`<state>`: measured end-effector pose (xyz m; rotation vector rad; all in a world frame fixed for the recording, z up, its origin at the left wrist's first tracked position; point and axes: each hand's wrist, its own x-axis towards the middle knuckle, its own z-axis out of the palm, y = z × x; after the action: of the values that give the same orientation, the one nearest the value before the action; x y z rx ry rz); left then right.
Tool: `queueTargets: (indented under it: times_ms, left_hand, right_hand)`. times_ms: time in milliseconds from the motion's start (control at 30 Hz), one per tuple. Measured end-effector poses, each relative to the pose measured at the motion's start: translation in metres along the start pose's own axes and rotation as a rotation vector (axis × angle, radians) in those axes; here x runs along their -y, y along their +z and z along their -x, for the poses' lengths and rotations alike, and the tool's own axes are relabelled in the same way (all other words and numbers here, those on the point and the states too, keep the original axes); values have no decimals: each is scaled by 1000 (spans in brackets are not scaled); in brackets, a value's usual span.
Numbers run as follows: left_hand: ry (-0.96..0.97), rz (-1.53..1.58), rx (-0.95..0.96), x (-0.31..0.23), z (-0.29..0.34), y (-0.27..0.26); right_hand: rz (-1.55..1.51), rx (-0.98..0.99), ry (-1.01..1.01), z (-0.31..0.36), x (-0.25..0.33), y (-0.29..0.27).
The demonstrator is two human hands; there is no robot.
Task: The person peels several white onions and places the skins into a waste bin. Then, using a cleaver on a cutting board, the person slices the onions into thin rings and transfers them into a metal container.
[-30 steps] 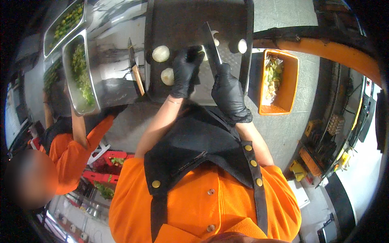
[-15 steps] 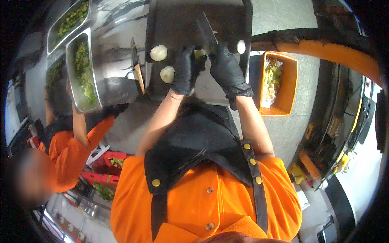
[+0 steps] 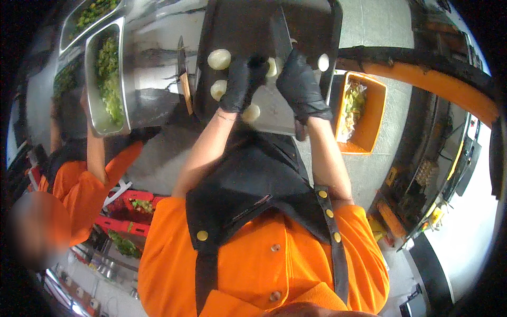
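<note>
In the head view, the step in hand looks like cutting onions [image 3: 219, 59]: the right hand [image 3: 303, 87] is wrapped round a knife [image 3: 282, 34], its broad, flat blade pointing away from the body, while the left hand [image 3: 240, 84] sits beside a pale onion piece [image 3: 272, 67] between the two, over a dark, rimmed tray [image 3: 237, 26] (black on dark, so whether its fingers pinch the piece I cannot tell). The next cut seems to call for a steadied piece and tucked fingertips. The whole onions look smooth, rounded and moist; the gloves [image 3: 309, 105] are thin and wrinkled.
</note>
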<state>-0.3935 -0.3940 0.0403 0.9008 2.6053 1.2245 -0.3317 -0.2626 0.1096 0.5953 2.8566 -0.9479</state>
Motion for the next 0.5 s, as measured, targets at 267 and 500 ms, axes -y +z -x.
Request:
queueTargets:
  times_ms: [267, 500]
  left_hand:
    - [-112, 265, 21, 19, 0, 14]
    - [163, -295, 167, 17, 11, 3]
  right_hand:
    - [-1, -36, 39, -11, 8, 8]
    - [-5, -95, 65, -3, 21, 21]
